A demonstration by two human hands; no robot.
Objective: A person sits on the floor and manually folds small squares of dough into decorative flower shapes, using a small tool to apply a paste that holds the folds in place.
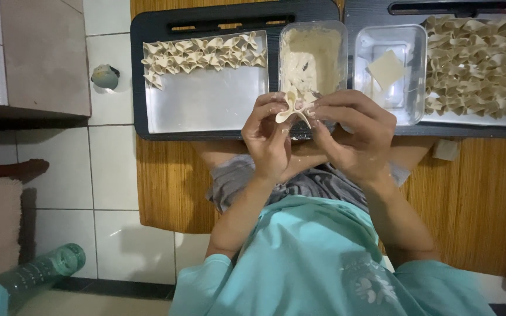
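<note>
Two metal trays [206, 105] of folded dumplings — too many to count — and two clear tubs: one with filling [311, 55], one with a single square wrapper [386, 69]. My left hand [270, 137] and right hand [355, 137] pinch one folded dumpling [293, 106] together, fingertips closed on it, held between both hands above the tray edge.
</note>
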